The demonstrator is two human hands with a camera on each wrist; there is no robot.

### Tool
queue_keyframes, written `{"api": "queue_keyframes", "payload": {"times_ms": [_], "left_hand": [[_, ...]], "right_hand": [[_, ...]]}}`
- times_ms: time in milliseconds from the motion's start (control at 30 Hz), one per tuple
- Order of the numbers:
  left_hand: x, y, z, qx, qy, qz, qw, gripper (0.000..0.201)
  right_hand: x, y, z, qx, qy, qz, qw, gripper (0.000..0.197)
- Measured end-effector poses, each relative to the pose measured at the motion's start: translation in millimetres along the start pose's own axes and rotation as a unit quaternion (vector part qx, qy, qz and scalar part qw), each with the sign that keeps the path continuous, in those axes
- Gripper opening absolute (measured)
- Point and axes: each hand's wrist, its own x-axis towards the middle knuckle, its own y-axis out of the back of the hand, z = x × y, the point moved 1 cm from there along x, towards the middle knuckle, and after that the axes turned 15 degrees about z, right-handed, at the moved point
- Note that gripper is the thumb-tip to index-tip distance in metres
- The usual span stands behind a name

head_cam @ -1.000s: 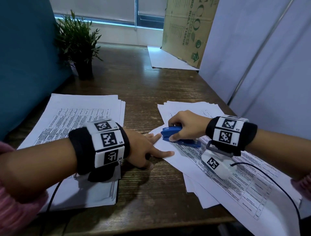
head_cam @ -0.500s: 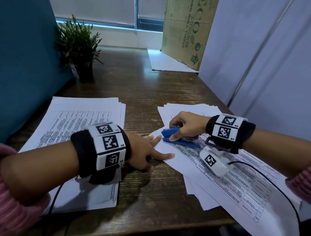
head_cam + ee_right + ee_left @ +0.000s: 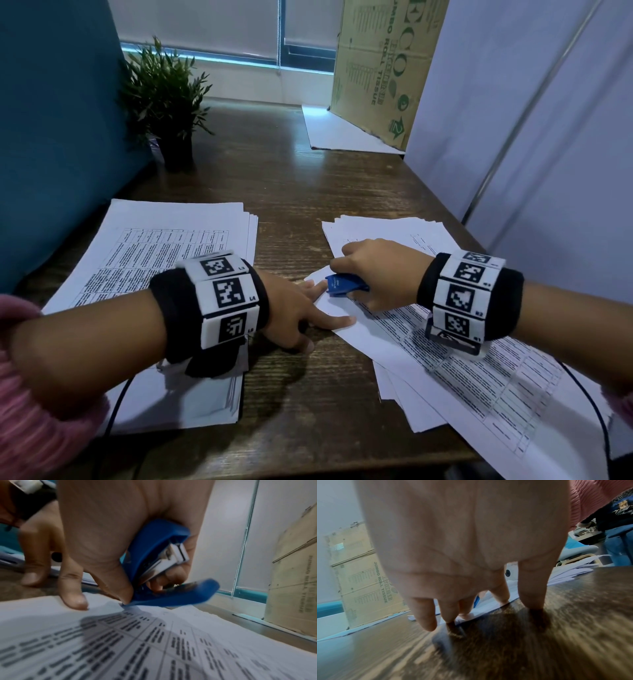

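Compared with a second earlier, your left grip (image 3: pixel 291 310) hadn't budged. The fingers stayed straight and spread, with the tips pinning the near corner of the top sheet (image 3: pixel 428 346) to the desk (image 3: pixel 308 411) and the thumb on bare wood.

What changed was the stapler (image 3: pixel 344 284). A second back it lay flat across that corner with your right grip (image 3: pixel 376 274) bearing down on it. By this frame it was tipped up and rolled into your fist. In the right wrist view its mouth gaped, the metal magazine showed, and only the hinge end sat down by the paper. I couldn't tell if it still touched.

My read is that the staple had gone in and you were pulling the tool off, so this set looked about done. No staple was actually visible though, so maybe check before moving on.

Grip-wise, the right one was curled tight round the stapler, just above that sheet's corner. The left one was flat-handed and held nothing, just pressing paper.
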Motion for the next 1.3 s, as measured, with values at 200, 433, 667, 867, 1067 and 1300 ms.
{"api": "queue_keyframes", "payload": {"times_ms": [200, 433, 667, 867, 1067, 1300], "left_hand": [[0, 1, 0, 0.005, -0.001, -0.008, 1.0, 0.062], [1, -1, -1, 0.004, -0.005, -0.003, 1.0, 0.062], [0, -1, -1, -0.008, -0.002, -0.003, 1.0, 0.063], [0, -1, -1, -0.011, -0.002, -0.003, 1.0, 0.063], [1, -3, -2, -0.008, 0.001, -0.001, 1.0, 0.062], [1, -2, -4, -0.008, -0.007, 0.001, 1.0, 0.063]], "right_hand": [[-7, 10, 21, 0.076, -0.093, 0.011, 0.993, 0.018], [-20, 12, 69, 0.053, -0.23, 0.036, 0.971, 0.021], [-22, -6, 70, 0.027, -0.259, -0.006, 0.966, 0.039], [-3, -7, 33, 0.047, -0.088, 0.019, 0.995, 0.031], [7, -11, 19, 0.088, -0.042, -0.011, 0.995, 0.028], [-9, -10, 25, 0.007, 0.013, -0.007, 1.0, 0.03]]}}
